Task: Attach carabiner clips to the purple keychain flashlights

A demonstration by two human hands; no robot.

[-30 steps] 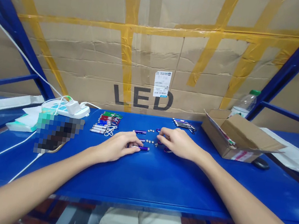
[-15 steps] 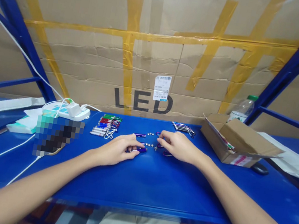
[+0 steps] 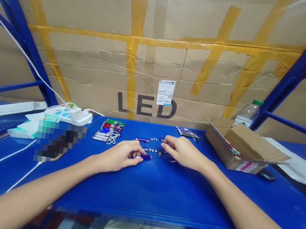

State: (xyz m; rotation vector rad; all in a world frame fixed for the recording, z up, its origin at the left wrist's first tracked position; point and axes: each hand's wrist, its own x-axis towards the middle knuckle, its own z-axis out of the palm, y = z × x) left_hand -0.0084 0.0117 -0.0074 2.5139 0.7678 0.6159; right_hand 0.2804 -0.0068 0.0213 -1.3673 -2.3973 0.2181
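Note:
Low over the blue table, my left hand (image 3: 120,156) pinches a small purple flashlight tube (image 3: 145,157) between thumb and fingers. Another purple tube (image 3: 143,140) lies just beyond its fingers. Between the hands, small silver button cells (image 3: 152,150) lie in short rows. My right hand (image 3: 183,152) is closed, thumb and fingertips together, beside purple end pieces with clips (image 3: 171,159); whatever its fingertips may hold is hidden. To the left rests a row of finished-looking keychain flashlights (image 3: 106,130) in green, red, blue and silver.
Behind the right hand lie several dark pen-like tubes with clips (image 3: 187,133). An open cardboard box (image 3: 234,150) stands at right, with a bottle (image 3: 248,114) behind and a black mouse (image 3: 267,175) beside it. A power strip (image 3: 82,119) and cables lie left.
The purple tube in my left hand has turned slightly and shows more clearly, apart from the tube behind it. My right hand has barely moved. The view has tipped slightly upward.

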